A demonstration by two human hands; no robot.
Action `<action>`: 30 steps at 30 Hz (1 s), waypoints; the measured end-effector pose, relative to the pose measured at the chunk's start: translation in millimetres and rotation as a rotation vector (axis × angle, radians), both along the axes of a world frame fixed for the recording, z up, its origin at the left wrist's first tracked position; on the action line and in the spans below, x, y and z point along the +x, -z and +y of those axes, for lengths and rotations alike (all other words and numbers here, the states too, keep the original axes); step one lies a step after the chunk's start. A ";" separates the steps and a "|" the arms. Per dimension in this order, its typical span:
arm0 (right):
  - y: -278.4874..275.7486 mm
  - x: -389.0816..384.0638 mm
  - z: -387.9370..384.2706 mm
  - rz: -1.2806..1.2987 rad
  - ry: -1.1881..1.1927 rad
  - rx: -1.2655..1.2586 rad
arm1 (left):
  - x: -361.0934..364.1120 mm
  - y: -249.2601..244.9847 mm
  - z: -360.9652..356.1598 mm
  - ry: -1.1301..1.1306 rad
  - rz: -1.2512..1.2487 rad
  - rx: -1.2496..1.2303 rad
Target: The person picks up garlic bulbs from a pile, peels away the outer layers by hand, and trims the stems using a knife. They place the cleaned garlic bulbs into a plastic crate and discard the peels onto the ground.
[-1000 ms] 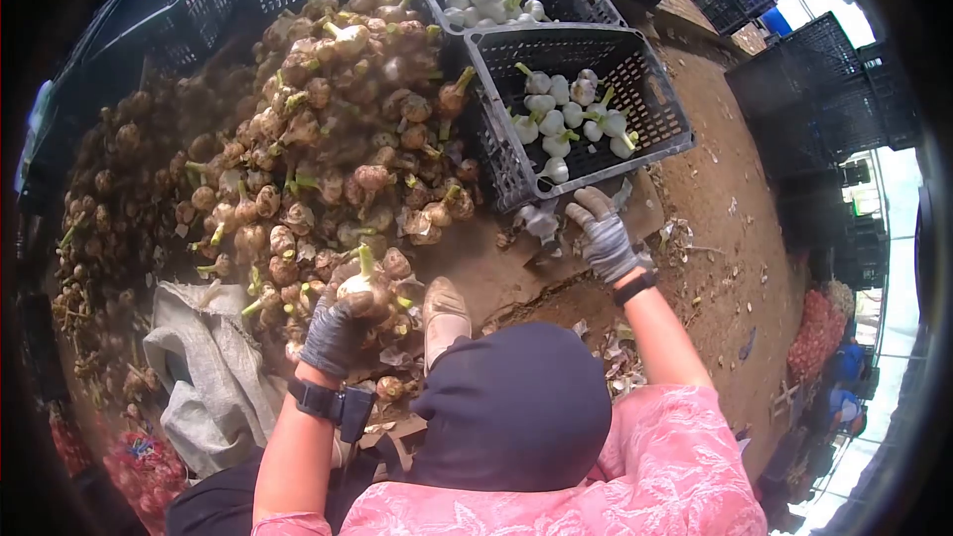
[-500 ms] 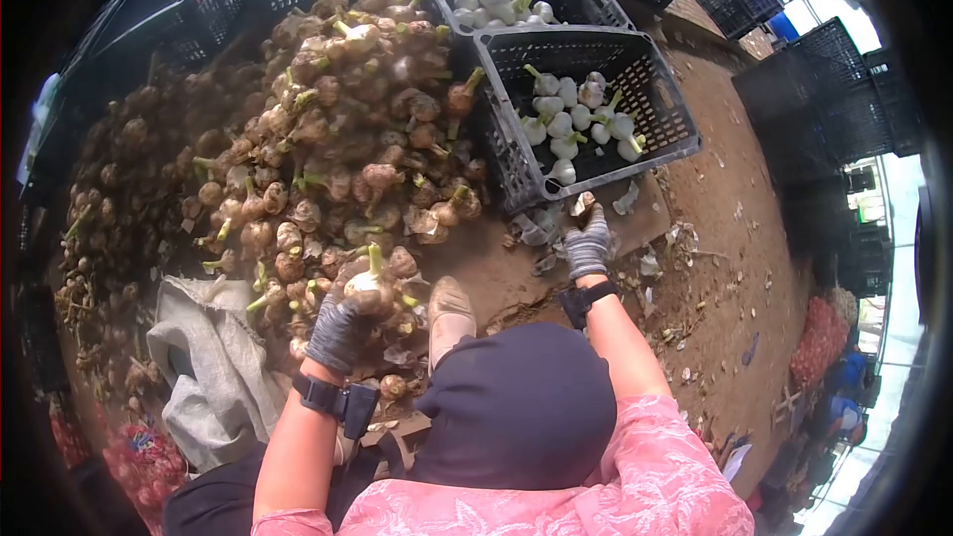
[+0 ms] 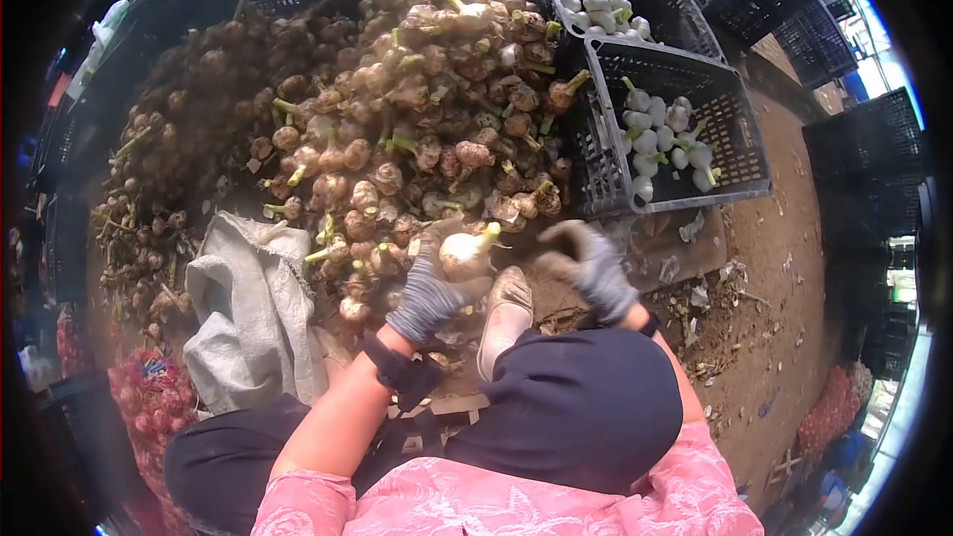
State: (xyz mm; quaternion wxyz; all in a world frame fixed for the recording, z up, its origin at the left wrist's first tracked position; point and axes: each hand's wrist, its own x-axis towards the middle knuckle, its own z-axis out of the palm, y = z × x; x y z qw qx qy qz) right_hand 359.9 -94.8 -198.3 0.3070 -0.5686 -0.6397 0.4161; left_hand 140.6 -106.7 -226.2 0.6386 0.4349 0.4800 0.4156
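Observation:
My left hand (image 3: 434,290), in a grey striped glove, is closed around a garlic bulb (image 3: 464,256). The bulb is pale, with a short green stem stub pointing up and right. Across a small gap to the right, my gloved right hand (image 3: 588,268) has its thumb and fingers apart and curved toward the bulb, with nothing visible between them. Just beyond both hands lies a large heap of brownish, unpeeled garlic (image 3: 397,154). A black plastic crate (image 3: 685,201) stands past my right hand, with several clean white garlic bulbs (image 3: 660,139) inside.
A second black crate (image 3: 685,10) behind holds more white bulbs. A whitish woven sack (image 3: 243,323) lies left of my arm, near a red mesh bag (image 3: 149,402). My shoe (image 3: 509,298) is between my hands. Dark stacked crates (image 3: 864,199) stand at right; skin scraps litter the floor.
My right hand has moved from the near crate's front edge toward the left hand; the small brownish-white piece at its fingertips is gone. The left hand still holds the bulb. The view has shifted.

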 end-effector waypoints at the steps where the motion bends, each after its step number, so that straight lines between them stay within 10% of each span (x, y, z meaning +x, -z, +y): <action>1: -3.9 -17.6 5.3 0.094 -0.086 -0.155 | 4.7 6.0 -1.0 -0.020 -0.113 -0.026; 8: -5.7 -67.4 47.7 0.396 -0.275 -0.303 | 2.9 -10.1 7.7 -0.201 0.354 0.385; 17: -13.4 -67.8 59.5 0.563 -0.311 -0.481 | -17.1 -35.9 13.7 -0.074 -0.130 -0.050; 20: -13.8 -63.7 64.7 0.511 -0.358 -0.453 | -30.0 -21.1 16.6 0.043 0.060 0.196; 24: -15.0 -61.9 68.2 0.532 -0.449 -0.460 | -33.7 -14.4 16.3 0.011 -0.391 -0.335; 30: 1.1 -75.0 59.7 0.701 -0.364 -0.470 | -48.2 -16.5 23.5 0.163 -0.946 -0.474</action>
